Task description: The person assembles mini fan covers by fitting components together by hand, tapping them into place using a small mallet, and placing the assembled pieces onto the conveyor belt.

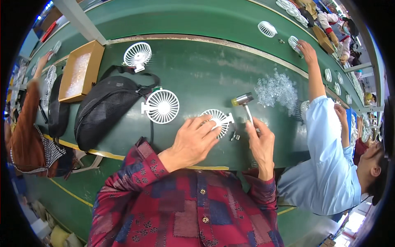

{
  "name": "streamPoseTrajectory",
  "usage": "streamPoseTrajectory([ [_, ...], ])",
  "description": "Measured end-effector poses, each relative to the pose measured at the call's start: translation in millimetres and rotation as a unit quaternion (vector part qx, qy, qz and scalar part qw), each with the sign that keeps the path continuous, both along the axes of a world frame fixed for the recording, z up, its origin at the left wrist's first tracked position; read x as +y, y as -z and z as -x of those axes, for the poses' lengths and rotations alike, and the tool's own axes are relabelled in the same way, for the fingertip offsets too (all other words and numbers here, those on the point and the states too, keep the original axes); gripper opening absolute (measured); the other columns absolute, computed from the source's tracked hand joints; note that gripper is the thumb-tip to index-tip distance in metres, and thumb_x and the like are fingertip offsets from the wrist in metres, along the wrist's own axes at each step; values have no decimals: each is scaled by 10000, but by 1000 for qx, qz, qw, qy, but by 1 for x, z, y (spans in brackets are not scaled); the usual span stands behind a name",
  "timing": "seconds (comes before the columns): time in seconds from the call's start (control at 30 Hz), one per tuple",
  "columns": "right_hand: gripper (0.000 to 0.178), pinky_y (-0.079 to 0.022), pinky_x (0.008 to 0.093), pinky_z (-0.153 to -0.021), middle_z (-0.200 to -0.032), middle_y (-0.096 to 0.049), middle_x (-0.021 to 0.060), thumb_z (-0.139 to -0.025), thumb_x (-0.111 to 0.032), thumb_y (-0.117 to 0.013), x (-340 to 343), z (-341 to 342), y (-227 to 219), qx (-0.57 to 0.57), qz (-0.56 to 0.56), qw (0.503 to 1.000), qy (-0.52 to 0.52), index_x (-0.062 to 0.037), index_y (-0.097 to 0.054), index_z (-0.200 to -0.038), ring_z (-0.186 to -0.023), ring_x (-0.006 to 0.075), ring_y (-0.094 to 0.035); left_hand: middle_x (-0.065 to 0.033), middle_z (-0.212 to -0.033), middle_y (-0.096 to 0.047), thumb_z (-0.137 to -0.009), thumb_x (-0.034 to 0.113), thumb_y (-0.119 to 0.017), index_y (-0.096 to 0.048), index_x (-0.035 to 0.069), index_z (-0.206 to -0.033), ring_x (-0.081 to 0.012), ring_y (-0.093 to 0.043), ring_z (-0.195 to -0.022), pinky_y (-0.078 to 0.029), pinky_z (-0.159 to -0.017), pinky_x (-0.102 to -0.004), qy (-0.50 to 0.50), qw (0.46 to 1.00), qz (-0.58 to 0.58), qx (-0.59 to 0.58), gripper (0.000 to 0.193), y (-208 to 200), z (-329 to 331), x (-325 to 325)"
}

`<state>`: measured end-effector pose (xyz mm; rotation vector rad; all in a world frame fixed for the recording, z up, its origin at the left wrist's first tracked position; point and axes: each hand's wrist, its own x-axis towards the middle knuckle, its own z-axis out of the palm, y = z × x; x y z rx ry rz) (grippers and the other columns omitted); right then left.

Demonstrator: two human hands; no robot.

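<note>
On the green table in front of me lies a white fan grille [219, 122], partly covered by my left hand [192, 142]. That hand rests on it with the fingers stretched over its ribs. My right hand [260, 142] is closed round the white handle of a small hammer [242, 100], whose head is metal with a yellowish face. The hammer is raised just right of the grille. A small metal part [235, 136] with thin wires lies between my hands, beside the grille. Another white fan grille [163, 106] lies flat to the left, with a stub on its side.
Clear small plastic pieces [276, 90] are heaped right of the hammer. A black mesh bag [109, 109] and a cardboard box [82, 70] stand at left, near another fan part [138, 55]. A co-worker's arm [314, 78] reaches toward the far belt [185, 18] on the right.
</note>
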<state>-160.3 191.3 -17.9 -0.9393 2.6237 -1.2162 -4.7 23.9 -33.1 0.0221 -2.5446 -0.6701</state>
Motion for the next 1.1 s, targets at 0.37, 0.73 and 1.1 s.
streamPoseTrajectory([
  [0.37,209,-463,307,-569,-694,-629,92,-961,-155,-609,22,-24,6,22,-46,998,-47,27,-645,-1057,-613,127,-583,-61,-1133,-584,-749,130,-756,-648,72,-1117,-287,-560,-1120,-456,-818,-399,-9,1000,21,-7,388,-2,-5,2],
  [0.73,199,-297,227,-359,-694,-648,44,-917,-184,-663,14,79,29,-123,36,981,143,7,-633,-961,-404,42,-412,-116,-1048,-656,-786,19,-703,-592,19,-1204,-293,-644,-909,-486,-813,-396,59,978,-197,31,433,-70,-10,-32],
  [1.1,193,-483,389,-649,-687,-653,135,-873,-170,-652,5,84,28,0,-55,991,122,17,-646,-918,-649,245,-637,-180,-1218,-596,-783,22,-697,-450,-15,-1324,-281,-657,-940,-530,-848,-384,101,904,-393,136,596,-137,-7,-53],
])
